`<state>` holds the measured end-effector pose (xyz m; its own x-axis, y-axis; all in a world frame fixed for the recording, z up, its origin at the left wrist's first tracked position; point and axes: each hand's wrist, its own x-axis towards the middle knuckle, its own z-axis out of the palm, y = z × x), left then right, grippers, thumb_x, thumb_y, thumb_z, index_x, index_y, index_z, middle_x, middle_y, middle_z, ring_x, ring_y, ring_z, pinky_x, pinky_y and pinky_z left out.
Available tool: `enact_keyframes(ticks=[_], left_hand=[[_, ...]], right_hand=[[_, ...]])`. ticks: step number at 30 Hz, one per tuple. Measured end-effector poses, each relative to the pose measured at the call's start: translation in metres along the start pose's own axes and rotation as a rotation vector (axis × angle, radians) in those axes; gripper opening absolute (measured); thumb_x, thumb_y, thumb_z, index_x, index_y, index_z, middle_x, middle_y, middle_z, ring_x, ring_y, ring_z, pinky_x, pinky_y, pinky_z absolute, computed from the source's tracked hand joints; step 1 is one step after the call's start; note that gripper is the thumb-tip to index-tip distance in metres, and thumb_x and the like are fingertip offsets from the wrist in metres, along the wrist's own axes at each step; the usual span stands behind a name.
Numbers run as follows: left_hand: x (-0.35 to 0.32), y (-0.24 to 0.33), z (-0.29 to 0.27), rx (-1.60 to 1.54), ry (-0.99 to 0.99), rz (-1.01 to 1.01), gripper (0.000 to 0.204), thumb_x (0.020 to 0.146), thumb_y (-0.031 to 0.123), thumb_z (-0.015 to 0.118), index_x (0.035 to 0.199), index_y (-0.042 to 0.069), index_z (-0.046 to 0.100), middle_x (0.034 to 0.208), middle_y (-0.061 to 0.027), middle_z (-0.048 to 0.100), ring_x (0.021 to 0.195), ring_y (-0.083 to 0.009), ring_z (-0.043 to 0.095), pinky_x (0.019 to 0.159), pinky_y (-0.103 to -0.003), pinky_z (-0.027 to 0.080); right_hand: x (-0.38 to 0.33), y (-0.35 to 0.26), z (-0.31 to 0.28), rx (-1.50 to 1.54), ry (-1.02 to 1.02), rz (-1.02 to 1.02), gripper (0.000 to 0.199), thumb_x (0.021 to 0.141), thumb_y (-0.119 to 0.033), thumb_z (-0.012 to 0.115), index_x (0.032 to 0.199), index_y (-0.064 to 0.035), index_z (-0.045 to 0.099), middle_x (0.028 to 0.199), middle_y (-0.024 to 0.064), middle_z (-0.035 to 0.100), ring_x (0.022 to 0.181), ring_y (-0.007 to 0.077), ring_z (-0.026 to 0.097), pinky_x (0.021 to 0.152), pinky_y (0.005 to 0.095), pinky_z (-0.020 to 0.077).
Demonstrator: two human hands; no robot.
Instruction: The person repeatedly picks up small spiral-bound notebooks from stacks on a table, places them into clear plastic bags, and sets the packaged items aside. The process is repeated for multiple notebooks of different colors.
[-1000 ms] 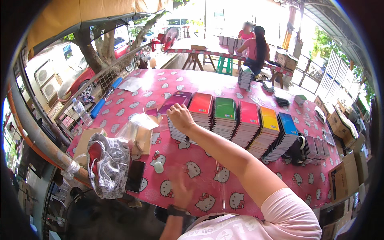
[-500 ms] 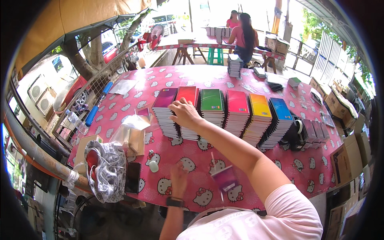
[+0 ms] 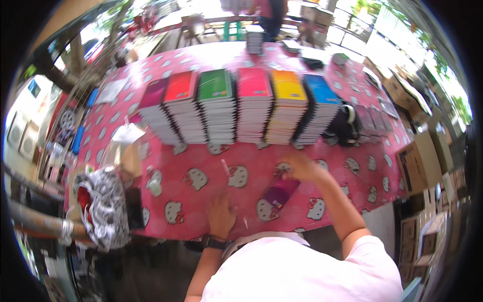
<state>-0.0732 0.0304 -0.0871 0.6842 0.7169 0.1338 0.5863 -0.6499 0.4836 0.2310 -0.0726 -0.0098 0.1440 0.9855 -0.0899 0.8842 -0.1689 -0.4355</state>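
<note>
A small purple spiral notebook lies tilted on the pink table near its front edge. At its far right end my right hand grips it, the fingers blurred and closed on the edge. My left hand, dark band at the wrist, rests back-up on the bare tablecloth left of the notebook, fingers loosely stretched. Beyond both hands runs a row of tall notebook stacks: purple, red, green, pink, yellow and blue.
A grey-white patterned cloth bundle sits at the left table edge, with a light green object nearby. Dark packs stand right of the stacks. Cardboard boxes line the right side. Another person is at the far table.
My right hand has left the red stack and come nearer, onto the purple notebook, which has shifted right on the table. The view has tilted down. My left hand stays low near the front edge.
</note>
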Motion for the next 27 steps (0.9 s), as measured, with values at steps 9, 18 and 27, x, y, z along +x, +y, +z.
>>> enact_keyframes(ticks=[9,18,27], left_hand=[[0.023,0.032,0.007,0.029,-0.095,0.27,0.048,0.075,0.022,0.066,0.12,0.011,0.054,0.13,-0.011,0.045,0.12,-0.0329,0.04,0.094,-0.053,0.034],[0.003,0.042,-0.017,-0.503,0.081,-0.01,0.03,0.081,0.024,0.064,0.106,0.008,0.063,0.107,-0.0125,0.061,0.099,-0.0297,0.057,0.086,-0.039,0.043],[0.021,0.033,-0.046,-2.161,-0.101,-0.439,0.027,0.092,0.018,0.051,0.111,0.0,0.055,0.102,-0.0085,0.062,0.093,-0.0175,0.061,0.078,-0.03,0.049]], right_hand=[[-0.02,0.023,0.046,-0.269,-0.132,0.054,0.052,0.057,-0.03,0.08,0.104,-0.0175,0.062,0.11,0.0012,0.052,0.111,0.0277,0.042,0.091,0.0525,0.0325],[-0.045,0.03,0.046,-0.124,-0.209,0.055,0.051,0.054,-0.036,0.082,0.089,-0.009,0.057,0.095,0.0076,0.056,0.096,0.0272,0.052,0.075,0.0475,0.0371],[0.039,-0.167,-0.003,-0.086,0.115,-0.561,0.033,0.062,-0.013,0.073,0.087,-0.0026,0.054,0.086,0.0107,0.055,0.089,0.0291,0.054,0.077,0.0391,0.0457]])
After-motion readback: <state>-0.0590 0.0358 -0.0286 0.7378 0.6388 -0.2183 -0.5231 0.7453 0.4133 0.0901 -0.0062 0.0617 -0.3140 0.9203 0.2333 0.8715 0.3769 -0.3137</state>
